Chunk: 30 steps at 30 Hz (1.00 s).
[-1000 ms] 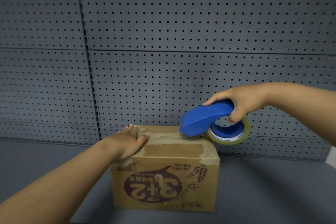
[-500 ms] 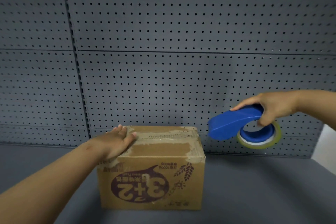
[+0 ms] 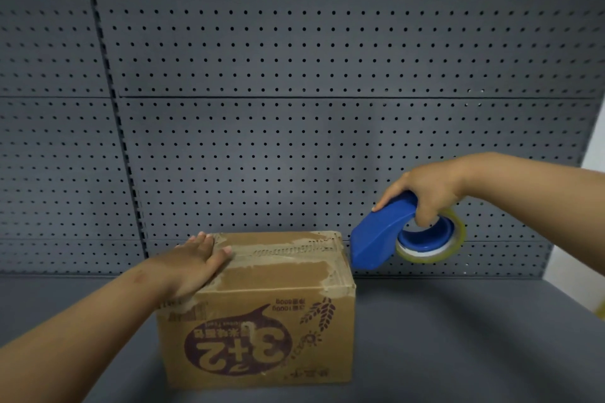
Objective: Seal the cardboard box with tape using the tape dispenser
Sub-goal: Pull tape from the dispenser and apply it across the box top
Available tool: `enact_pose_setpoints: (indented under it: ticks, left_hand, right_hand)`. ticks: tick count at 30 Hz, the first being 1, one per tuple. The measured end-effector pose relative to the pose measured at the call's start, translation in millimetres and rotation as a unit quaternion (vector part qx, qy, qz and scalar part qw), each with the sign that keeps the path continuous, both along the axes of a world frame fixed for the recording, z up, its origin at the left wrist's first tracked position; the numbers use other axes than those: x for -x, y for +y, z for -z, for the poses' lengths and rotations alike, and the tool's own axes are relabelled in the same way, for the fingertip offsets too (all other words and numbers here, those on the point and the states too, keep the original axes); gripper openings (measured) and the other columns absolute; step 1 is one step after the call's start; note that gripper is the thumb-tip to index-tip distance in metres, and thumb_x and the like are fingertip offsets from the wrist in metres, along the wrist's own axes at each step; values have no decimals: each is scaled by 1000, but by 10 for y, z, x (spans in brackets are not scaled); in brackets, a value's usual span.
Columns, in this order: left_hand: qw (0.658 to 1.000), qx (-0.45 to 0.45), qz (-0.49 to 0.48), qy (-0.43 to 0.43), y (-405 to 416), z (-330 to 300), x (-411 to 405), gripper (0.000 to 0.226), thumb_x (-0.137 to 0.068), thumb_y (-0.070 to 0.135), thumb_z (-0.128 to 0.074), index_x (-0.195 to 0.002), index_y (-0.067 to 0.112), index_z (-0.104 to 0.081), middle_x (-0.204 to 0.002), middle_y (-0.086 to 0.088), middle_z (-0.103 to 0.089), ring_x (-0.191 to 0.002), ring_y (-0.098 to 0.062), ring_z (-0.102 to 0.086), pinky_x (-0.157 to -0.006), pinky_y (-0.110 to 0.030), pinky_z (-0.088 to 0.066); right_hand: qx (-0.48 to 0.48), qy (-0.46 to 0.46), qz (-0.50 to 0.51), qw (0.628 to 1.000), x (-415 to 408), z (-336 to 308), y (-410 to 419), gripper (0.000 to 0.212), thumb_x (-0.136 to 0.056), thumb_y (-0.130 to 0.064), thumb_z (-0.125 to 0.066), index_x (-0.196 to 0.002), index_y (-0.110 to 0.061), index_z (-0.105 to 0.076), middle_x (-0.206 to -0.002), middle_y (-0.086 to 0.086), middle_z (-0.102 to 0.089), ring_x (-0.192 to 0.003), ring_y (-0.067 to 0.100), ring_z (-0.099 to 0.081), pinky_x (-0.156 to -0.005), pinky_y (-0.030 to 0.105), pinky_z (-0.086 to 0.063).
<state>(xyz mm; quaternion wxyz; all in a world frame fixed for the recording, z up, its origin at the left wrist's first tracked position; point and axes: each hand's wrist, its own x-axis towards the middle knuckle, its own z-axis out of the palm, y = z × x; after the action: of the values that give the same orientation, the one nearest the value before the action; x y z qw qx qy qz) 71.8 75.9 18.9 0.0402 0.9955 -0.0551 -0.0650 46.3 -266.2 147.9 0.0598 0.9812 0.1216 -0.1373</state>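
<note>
A closed cardboard box (image 3: 262, 314) stands on the grey shelf, its printed "3+2" logo upside down on the front. Clear tape runs along its top seam. My left hand (image 3: 193, 260) lies flat, fingers spread, on the top left of the box. My right hand (image 3: 425, 193) grips a blue tape dispenser (image 3: 379, 235) with a roll of clear tape (image 3: 432, 239). The dispenser hangs in the air just right of the box's top right corner, nose tilted down, with a small gap between them.
The grey shelf surface (image 3: 458, 337) stretches around the box. A grey pegboard wall (image 3: 311, 75) rises close behind it. A white wall edge (image 3: 592, 206) shows at the far right.
My right hand lifted the dispenser off the box top, carried it right, then brought it back near the right corner with its nose tipped down. My left hand stayed flat on the box.
</note>
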Motion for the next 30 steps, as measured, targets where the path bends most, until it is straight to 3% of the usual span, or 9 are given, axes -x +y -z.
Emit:
enact_pose_setpoints:
  ticks: [9, 13, 16, 21, 25, 27, 30]
  left_hand:
    - [1000, 10, 13, -1, 21, 17, -14, 71, -93, 55, -5, -149, 13, 5, -159, -4, 8, -146, -15, 6, -118, -33, -2]
    - [1000, 11, 16, -1, 23, 20, 8, 69, -94, 54, -5, -149, 14, 5, -159, -4, 10, -146, -15, 6, -118, -33, -3]
    - [1000, 12, 15, -10, 17, 21, 8, 70, -94, 55, -5, -149, 14, 5, -159, -4, 9, -146, -15, 5, -117, -33, -3]
    - [1000, 18, 18, -11, 51, 57, -39, 71, -93, 56, -5, -149, 15, 5, -159, -3, 9, -145, -15, 6, -117, -34, -2]
    - [999, 19, 26, -9, 65, 74, -56, 69, -94, 55, -6, -149, 15, 7, -159, -2, 11, -145, -14, 8, -118, -34, -2]
    - [999, 27, 27, -6, 64, 73, -55, 69, -94, 55, -6, -149, 16, 7, -158, -1, 11, -145, -14, 9, -118, -35, -2]
    - [999, 31, 27, -4, 63, 65, -52, 70, -93, 56, -6, -149, 16, 7, -158, -1, 11, -145, -14, 9, -119, -36, -2]
  right_hand:
    - [87, -35, -9, 996, -45, -111, 418, 55, -77, -11, -60, -125, -36, -53, -73, -16, -45, -58, 5, -43, -54, 21, -37]
    - [99, -30, -9, 995, -30, -139, 493, 56, -77, -9, -60, -126, -33, -53, -79, -18, -40, -70, 10, -46, -64, 24, -41]
    - [105, -13, 4, 994, 13, -118, 456, 57, -77, -9, -60, -128, -33, -52, -93, -11, -50, -84, 16, -49, -73, 28, -42]
    - [138, -34, -22, 990, 15, -122, 636, 57, -78, -6, -57, -131, -28, -51, -97, -10, -50, -77, 13, -48, -63, 24, -38]
    - [181, -45, -33, 982, -19, -134, 748, 57, -79, -7, -57, -132, -26, -50, -77, -17, -42, -61, 4, -41, -57, 24, -37]
    - [197, -38, -27, 979, -2, -136, 775, 57, -79, -7, -57, -133, -25, -49, -92, -11, -49, -73, 11, -45, -69, 28, -38]
    - [211, -26, -16, 977, 0, -149, 827, 58, -79, -6, -56, -134, -24, -48, -125, -3, -54, -88, 14, -43, -75, 28, -37]
